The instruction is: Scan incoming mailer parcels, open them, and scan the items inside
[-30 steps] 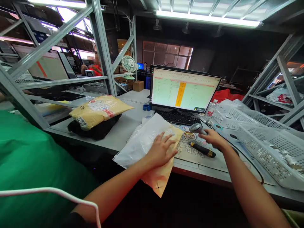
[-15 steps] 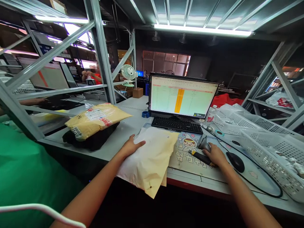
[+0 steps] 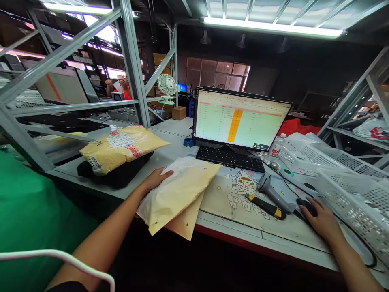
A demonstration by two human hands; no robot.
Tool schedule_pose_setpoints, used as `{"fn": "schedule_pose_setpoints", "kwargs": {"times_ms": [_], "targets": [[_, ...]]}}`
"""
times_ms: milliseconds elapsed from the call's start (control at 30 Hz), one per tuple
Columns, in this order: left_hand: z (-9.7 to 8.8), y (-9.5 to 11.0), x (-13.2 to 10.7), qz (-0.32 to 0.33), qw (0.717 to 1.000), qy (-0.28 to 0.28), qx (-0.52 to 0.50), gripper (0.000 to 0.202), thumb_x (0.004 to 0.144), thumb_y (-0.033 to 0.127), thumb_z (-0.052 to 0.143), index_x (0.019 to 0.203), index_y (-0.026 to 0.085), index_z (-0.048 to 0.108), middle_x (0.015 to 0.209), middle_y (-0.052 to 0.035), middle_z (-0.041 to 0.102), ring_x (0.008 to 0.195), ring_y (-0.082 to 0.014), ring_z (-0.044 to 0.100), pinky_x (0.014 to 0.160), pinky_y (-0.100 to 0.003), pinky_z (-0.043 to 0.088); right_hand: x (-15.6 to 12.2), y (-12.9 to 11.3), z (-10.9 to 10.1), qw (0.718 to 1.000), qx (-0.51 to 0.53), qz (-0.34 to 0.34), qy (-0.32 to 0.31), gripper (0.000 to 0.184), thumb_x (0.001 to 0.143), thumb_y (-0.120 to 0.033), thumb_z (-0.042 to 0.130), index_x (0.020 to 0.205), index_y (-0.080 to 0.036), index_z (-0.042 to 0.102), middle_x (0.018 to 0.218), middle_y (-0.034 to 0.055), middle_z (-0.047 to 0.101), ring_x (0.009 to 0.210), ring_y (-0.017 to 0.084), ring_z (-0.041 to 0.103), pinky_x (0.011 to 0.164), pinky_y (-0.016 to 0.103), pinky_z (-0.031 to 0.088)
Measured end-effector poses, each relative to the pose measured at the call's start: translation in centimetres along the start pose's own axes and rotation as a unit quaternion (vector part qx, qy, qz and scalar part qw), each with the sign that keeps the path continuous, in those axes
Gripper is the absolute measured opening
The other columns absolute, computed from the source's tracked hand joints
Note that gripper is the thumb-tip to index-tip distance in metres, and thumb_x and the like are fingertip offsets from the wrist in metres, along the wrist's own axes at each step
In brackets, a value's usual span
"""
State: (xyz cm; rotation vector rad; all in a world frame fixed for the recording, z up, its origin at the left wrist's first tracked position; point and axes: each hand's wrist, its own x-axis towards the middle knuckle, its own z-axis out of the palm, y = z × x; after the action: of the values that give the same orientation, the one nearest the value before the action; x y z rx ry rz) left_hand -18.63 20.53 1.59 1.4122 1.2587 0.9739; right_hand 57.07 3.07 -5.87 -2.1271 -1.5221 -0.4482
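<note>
My left hand (image 3: pixel 154 180) grips the left edge of a pale yellow and white mailing envelope (image 3: pixel 182 186), thumb on top. A second envelope (image 3: pixel 185 221) shows under it, both overhanging the table's front edge. My right hand (image 3: pixel 323 219) is closed over a black computer mouse (image 3: pixel 306 207) at the right. Left of that hand, a grey barcode scanner (image 3: pixel 275 194) lies on the cartoon desk mat (image 3: pixel 221 194), beside a black and yellow utility knife (image 3: pixel 267 206). Behind the mat stand a keyboard (image 3: pixel 229 158) and a monitor (image 3: pixel 240 117) showing a table with an orange column.
A labelled yellow parcel (image 3: pixel 124 146) rests on a black bundle (image 3: pixel 121 174) at left. White perforated baskets (image 3: pixel 349 202) line the right side. A blue tape roll (image 3: pixel 188 142) sits left of the monitor. Metal rack posts (image 3: pixel 130 61) frame the table; another person (image 3: pixel 123 87) is in the background.
My right hand has left the barcode scanner and moved right onto the mouse. My left hand and the envelopes have shifted left, and the lower envelope shows more.
</note>
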Motion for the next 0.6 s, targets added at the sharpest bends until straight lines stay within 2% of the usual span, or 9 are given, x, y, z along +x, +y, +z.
{"fn": "schedule_pose_setpoints", "kwargs": {"times_ms": [133,233,367,467,600], "targets": [[0.0,-0.7,0.0,0.028,0.998,0.045,-0.038,0.085,0.058,0.075,0.087,0.109,0.008,0.074,0.101,-0.0126,0.079,0.081,-0.023,0.068,0.07,-0.028,0.053,-0.7,-0.9,0.2,0.999,0.045,0.01,0.01,0.09,0.087,-0.078,0.043,0.141,-0.011,0.069,0.143,0.02,0.065,0.133,0.042,0.062,0.12,0.055,0.047],[0.1,-0.7,-0.2,0.026,0.997,0.066,-0.042,0.083,0.054,0.072,0.087,0.107,0.009,0.073,0.099,-0.012,0.078,0.081,-0.0235,0.068,0.07,-0.029,0.052,-0.9,-0.5,0.4,0.998,0.055,0.018,0.016,0.084,0.084,-0.077,0.049,0.138,-0.017,0.07,0.143,0.0171,0.065,0.133,0.042,0.063,0.119,0.056,0.049],[0.4,-0.2,-0.5,0.034,0.997,0.056,-0.03,0.078,0.056,0.072,0.085,0.102,0.011,0.072,0.092,-0.0106,0.076,0.084,-0.0261,0.068,0.069,-0.03,0.051,-0.9,0.7,0.7,0.997,0.069,0.018,0.018,0.075,0.078,-0.077,0.056,0.132,-0.027,0.071,0.14,0.0141,0.067,0.133,0.043,0.063,0.117,0.06,0.05],[0.6,0.0,-0.6,0.046,0.997,0.058,-0.031,0.077,0.056,0.073,0.086,0.101,0.012,0.072,0.092,-0.0109,0.076,0.086,-0.0272,0.069,0.073,-0.031,0.053,-0.6,0.8,0.5,0.997,0.082,0.012,0.01,0.07,0.079,-0.072,0.058,0.134,-0.03,0.07,0.141,0.0141,0.068,0.133,0.044,0.063,0.117,0.061,0.049],[0.5,-0.4,-0.5,0.056,0.996,0.071,-0.019,0.079,0.056,0.075,0.085,0.1,0.011,0.074,0.096,-0.012,0.077,0.089,-0.028,0.069,0.075,-0.032,0.055,-0.3,-1.4,-0.5,0.998,0.067,0.008,-0.01,0.074,0.083,-0.07,0.053,0.137,-0.022,0.07,0.148,0.0207,0.063,0.136,0.045,0.06,0.119,0.059,0.046]]}}
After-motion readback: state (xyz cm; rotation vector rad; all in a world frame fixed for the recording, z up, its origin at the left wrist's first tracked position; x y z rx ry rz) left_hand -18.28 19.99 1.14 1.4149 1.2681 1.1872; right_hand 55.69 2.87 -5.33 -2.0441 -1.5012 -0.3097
